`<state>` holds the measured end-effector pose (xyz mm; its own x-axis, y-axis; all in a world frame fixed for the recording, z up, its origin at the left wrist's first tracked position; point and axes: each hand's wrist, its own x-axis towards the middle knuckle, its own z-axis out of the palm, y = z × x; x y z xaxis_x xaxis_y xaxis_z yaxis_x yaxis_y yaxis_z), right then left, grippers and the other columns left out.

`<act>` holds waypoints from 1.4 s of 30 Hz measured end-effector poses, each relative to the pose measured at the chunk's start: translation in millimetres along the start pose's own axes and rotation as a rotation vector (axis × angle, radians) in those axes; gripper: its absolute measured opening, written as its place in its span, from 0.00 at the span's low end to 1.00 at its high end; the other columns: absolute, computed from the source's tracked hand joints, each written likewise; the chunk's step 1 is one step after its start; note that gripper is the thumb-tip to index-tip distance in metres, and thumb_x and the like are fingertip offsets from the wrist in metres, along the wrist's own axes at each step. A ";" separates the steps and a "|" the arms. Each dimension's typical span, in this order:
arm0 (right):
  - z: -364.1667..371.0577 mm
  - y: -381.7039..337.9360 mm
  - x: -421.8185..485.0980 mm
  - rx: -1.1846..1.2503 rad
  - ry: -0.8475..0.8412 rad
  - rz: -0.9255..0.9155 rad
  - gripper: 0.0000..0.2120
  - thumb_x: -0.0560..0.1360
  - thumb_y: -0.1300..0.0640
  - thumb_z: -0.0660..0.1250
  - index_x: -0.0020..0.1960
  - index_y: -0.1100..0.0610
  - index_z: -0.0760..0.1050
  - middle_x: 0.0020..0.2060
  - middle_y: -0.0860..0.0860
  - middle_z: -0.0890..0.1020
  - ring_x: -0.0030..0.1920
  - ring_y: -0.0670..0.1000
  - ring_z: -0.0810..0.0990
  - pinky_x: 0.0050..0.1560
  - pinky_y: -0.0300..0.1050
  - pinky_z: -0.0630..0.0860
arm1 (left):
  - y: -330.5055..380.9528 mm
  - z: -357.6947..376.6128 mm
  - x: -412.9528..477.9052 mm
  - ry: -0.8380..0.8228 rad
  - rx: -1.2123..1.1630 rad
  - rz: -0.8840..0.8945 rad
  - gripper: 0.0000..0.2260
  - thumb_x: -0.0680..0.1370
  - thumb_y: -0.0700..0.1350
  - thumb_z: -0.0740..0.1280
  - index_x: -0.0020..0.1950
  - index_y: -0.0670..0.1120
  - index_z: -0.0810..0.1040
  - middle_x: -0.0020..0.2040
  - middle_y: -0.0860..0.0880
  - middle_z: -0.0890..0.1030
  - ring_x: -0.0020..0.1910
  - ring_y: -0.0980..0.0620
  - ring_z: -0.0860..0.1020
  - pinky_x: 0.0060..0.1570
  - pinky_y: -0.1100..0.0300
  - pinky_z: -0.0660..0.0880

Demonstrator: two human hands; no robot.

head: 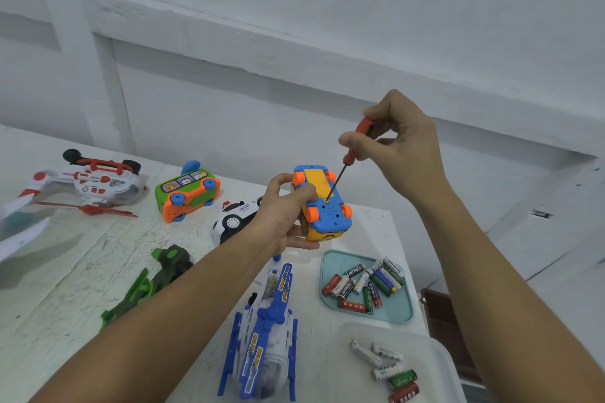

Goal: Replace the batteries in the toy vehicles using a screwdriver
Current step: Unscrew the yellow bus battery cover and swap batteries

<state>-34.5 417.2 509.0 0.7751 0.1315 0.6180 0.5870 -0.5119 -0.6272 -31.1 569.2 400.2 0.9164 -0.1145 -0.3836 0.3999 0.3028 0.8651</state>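
My left hand (pixel 282 211) grips a small blue and yellow toy car (pixel 324 206) with orange wheels, held upside down above the table. Its yellow battery cover faces up. My right hand (pixel 404 144) pinches the orange handle of a screwdriver (pixel 347 160). The thin shaft slants down and its tip sits at the near end of the yellow cover. A light blue tray (pixel 401 312) below the car holds several mixed batteries (pixel 365 285).
On the white table lie a red and white helicopter (pixel 95 180), a green and orange bus (pixel 186 191) on its side, a police car (pixel 234 217), a green toy (pixel 154 278) and a blue helicopter (pixel 265 330). A clear container (pixel 438 360) at the front right holds more batteries.
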 end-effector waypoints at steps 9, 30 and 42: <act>-2.4 1.5 -2.4 0.043 -0.057 0.068 0.20 0.69 0.65 0.76 0.45 0.50 0.68 0.39 0.48 0.79 0.34 0.52 0.82 0.36 0.47 0.82 | 0.2 -1.8 0.6 -0.002 -0.002 0.005 0.19 0.76 0.43 0.68 0.63 0.58 0.69 0.53 0.37 0.82 0.39 0.38 0.85 0.32 0.44 0.81; -17.4 172.4 -75.6 0.553 0.382 1.059 0.17 0.75 0.74 0.64 0.61 0.64 0.67 0.42 0.63 0.79 0.38 0.58 0.83 0.39 0.50 0.84 | 2.8 -18.9 5.9 0.076 -0.001 0.048 0.19 0.77 0.42 0.67 0.64 0.57 0.68 0.54 0.38 0.82 0.38 0.40 0.84 0.30 0.46 0.80; -42.6 230.3 -130.4 -0.032 -0.160 0.924 0.07 0.73 0.67 0.71 0.47 0.57 0.82 0.44 0.51 0.84 0.42 0.50 0.78 0.36 0.39 0.71 | -2.4 -8.1 12.6 0.050 0.038 0.050 0.16 0.78 0.42 0.67 0.61 0.57 0.70 0.51 0.39 0.82 0.36 0.41 0.85 0.32 0.45 0.81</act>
<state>-10.5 246.0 304.2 0.9552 -0.2247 -0.1927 -0.2822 -0.4944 -0.8222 -20.7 574.8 390.7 0.9336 -0.0525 -0.3545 0.3550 0.2704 0.8949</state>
